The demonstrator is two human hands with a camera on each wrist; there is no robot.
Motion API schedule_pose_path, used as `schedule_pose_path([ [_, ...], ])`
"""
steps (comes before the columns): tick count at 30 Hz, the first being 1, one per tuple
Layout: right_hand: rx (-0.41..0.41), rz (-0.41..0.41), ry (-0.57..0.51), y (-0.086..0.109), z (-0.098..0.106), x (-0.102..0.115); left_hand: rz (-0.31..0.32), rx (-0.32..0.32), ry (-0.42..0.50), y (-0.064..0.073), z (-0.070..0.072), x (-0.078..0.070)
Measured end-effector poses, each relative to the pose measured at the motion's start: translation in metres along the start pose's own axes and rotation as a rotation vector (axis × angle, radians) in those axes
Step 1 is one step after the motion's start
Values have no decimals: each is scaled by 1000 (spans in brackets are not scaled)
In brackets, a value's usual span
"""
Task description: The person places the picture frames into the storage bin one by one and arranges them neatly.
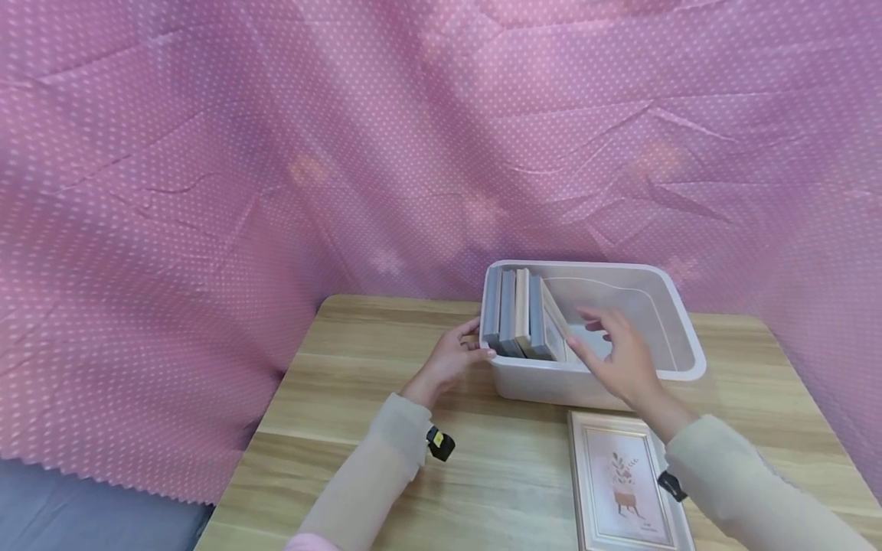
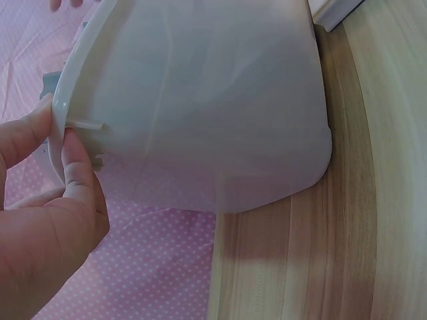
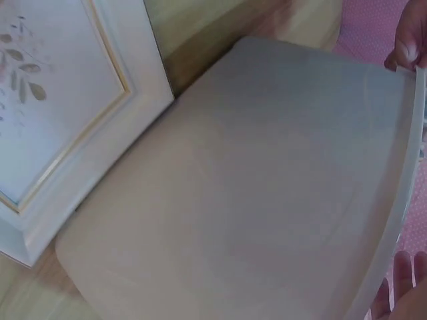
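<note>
A translucent white plastic bin (image 1: 551, 386) stands at the back of the table. My left hand (image 1: 451, 356) pinches its rim at the near left corner; the left wrist view shows thumb and fingers (image 2: 79, 167) on either side of the lip. Several picture frames, grey-blue (image 1: 508, 310) and cream (image 1: 522, 310), stand on edge in the bin's left end. The rightmost cream frame (image 1: 554, 317) leans against the others. Over the bin's middle, my right hand (image 1: 623, 360) is spread with nothing in it, its thumb close to that leaning frame.
A larger white picture frame (image 1: 620, 482) with a plant print lies face up in front of the bin, partly under my right forearm. Wood-grain table (image 1: 344, 390) surrounds the bin. Pink dotted cloth (image 1: 413, 153) hangs right behind the table.
</note>
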State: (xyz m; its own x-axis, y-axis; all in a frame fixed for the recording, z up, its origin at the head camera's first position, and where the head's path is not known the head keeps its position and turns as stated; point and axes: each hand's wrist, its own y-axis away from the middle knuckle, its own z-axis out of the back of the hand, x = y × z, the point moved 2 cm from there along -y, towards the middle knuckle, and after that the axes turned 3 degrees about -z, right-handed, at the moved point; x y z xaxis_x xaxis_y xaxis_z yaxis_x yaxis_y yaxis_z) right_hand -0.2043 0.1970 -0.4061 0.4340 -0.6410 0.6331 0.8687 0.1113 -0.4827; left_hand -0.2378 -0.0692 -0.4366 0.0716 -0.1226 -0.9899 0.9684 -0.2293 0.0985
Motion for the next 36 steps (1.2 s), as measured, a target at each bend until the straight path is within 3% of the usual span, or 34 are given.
schedule_pose_path([
  [8,-39,-4,64,35,5,2,-5,24,37,1,0,-2],
  [15,-113,109,77,62,5,2,-4,38,15,15,-2,-25],
  [20,-133,132,74,79,1,1,-21,30,-7,17,-3,-26],
  [28,-147,58,72,103,-9,-11,-12,21,17,2,-2,-2],
  [36,-131,-73,219,121,-22,-22,-29,5,31,0,-3,0],
])
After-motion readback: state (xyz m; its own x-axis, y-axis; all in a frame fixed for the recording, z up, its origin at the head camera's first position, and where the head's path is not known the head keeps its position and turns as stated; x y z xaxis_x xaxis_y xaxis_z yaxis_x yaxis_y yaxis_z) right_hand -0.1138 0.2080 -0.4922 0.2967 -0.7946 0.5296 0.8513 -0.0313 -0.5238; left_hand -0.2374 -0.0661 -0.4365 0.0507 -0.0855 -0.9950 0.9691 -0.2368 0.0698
